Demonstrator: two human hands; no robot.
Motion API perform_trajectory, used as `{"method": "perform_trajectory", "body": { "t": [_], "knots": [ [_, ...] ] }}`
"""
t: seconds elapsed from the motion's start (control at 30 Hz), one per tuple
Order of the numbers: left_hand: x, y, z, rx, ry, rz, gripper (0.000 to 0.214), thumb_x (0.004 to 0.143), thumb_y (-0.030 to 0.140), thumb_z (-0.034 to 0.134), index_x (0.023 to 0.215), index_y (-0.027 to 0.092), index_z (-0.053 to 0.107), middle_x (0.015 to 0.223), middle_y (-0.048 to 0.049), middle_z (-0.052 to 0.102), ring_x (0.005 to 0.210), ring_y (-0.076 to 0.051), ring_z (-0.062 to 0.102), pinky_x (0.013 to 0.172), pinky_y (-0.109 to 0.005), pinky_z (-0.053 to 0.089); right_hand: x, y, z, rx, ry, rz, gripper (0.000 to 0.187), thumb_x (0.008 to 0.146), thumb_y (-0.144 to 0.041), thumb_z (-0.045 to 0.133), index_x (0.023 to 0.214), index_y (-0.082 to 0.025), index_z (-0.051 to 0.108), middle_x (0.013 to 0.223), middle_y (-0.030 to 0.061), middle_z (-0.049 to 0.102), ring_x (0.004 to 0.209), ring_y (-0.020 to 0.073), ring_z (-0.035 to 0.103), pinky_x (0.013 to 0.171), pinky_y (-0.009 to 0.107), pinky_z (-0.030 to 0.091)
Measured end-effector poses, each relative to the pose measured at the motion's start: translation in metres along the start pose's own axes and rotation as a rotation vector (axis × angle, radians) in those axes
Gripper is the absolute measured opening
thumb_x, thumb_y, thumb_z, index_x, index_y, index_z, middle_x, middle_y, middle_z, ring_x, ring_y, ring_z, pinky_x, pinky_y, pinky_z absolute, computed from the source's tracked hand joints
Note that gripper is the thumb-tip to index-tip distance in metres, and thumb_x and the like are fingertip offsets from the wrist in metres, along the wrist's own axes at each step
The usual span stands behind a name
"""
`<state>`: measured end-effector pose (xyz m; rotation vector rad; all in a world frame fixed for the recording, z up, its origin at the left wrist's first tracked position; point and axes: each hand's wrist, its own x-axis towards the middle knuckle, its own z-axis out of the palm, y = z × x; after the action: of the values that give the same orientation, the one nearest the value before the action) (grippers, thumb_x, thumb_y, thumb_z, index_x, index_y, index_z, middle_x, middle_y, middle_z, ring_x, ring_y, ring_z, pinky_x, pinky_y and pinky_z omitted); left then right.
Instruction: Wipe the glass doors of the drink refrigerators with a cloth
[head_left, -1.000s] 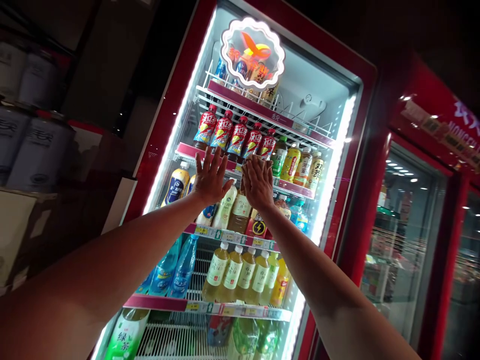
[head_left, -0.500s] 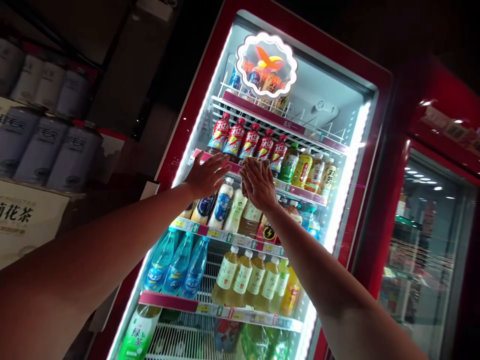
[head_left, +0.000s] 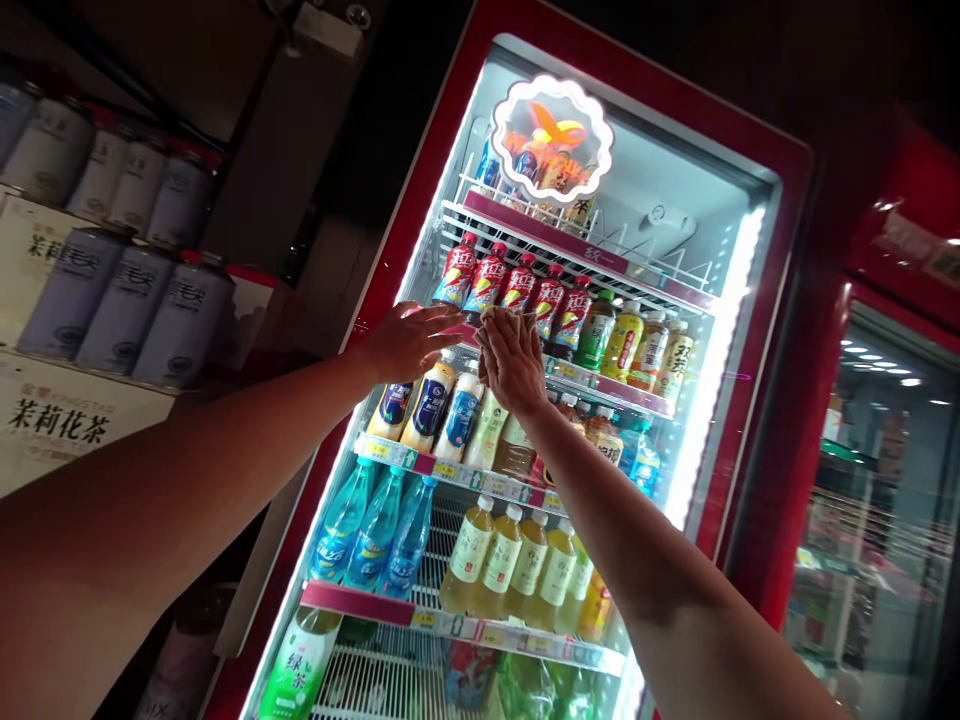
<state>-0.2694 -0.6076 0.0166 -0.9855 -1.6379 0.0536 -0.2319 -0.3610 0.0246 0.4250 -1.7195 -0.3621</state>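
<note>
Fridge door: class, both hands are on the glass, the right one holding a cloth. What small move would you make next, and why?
Probably slide the right hand and its cloth sideways across the glass door: the cloth lies flat against it, and the left hand, fingers spread, braces beside it.

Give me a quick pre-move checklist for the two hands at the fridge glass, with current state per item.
1. Left hand flat and open near the door's left edge: ok.
2. Right hand up against the glass door, holding what looks like a small cloth: ok; what it is, cannot tell.
3. Hands apart, not crossing: ok.
4. Door closed: cannot tell; no handle or gap visible.
5. Red-label bottles upright on the shelf behind the hands: ok.
6. Glass clean under the hands: cannot tell; glare and palms hide it.
</note>
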Motion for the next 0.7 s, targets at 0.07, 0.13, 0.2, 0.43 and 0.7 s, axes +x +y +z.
{"method": "perform_trajectory", "body": {
  "t": [0.07, 0.13, 0.2, 0.43, 0.7],
  "knots": [
    [-0.003, -0.007, -0.004, 0.006, -0.019, 0.016, 0.048, 0.103, 0.022, 0.039, 0.149, 0.031, 0.051, 0.166, -0.0005, 0.036, 0.155, -0.026, 0.033, 0.12, -0.058, 0.03, 0.006, -0.007, 0.005, 0.003, 0.051, 0.08, 0.057, 0.109, -0.037, 0.031, 0.163, -0.021, 0.035, 0.169, 0.0075, 0.034, 0.161, 0.0301, 0.02, 0.13, 0.062, 0.021],
    [-0.005, -0.012, -0.006, 0.003, -0.039, 0.012, 0.049, 0.103, 0.021, 0.04, 0.149, 0.032, 0.05, 0.167, 0.0004, 0.035, 0.155, -0.024, 0.031, 0.121, -0.057, 0.03, 0.012, -0.021, 0.012, -0.007, 0.087, 0.157, 0.058, 0.109, -0.036, 0.03, 0.164, -0.019, 0.033, 0.169, 0.0099, 0.034, 0.161, 0.0317, 0.018, 0.129, 0.065, 0.019],
    [-0.006, -0.017, -0.009, 0.001, -0.07, -0.01, 0.05, 0.102, 0.022, 0.043, 0.151, 0.033, 0.048, 0.168, 0.001, 0.032, 0.156, -0.024, 0.031, 0.122, -0.057, 0.028, 0.015, -0.035, 0.018, -0.031, 0.063, 0.157, 0.058, 0.108, -0.035, 0.031, 0.164, -0.017, 0.032, 0.17, 0.0102, 0.032, 0.161, 0.0318, 0.016, 0.13, 0.063, 0.018],
    [-0.021, -0.046, -0.019, 0.009, -0.152, -0.06, 0.053, 0.102, 0.027, 0.047, 0.155, 0.034, 0.044, 0.169, 0.0016, 0.03, 0.158, -0.029, 0.025, 0.127, -0.058, 0.02, 0.015, -0.046, 0.01, -0.049, -0.032, -0.005, 0.056, 0.108, -0.037, 0.034, 0.161, -0.019, 0.039, 0.17, 0.0047, 0.033, 0.161, 0.0286, 0.019, 0.132, 0.055, 0.018],
    [-0.048, -0.079, -0.006, -0.087, -0.042, 0.004, 0.046, 0.105, 0.028, 0.035, 0.145, 0.015, 0.055, 0.167, -0.0075, 0.033, 0.158, -0.022, 0.024, 0.13, -0.051, 0.022, 0.024, -0.079, 0.022, -0.009, -0.02, 0.009, 0.056, 0.107, -0.034, 0.036, 0.16, -0.018, 0.04, 0.17, 0.0041, 0.032, 0.161, 0.0293, 0.017, 0.133, 0.056, 0.013]
  ]
}}
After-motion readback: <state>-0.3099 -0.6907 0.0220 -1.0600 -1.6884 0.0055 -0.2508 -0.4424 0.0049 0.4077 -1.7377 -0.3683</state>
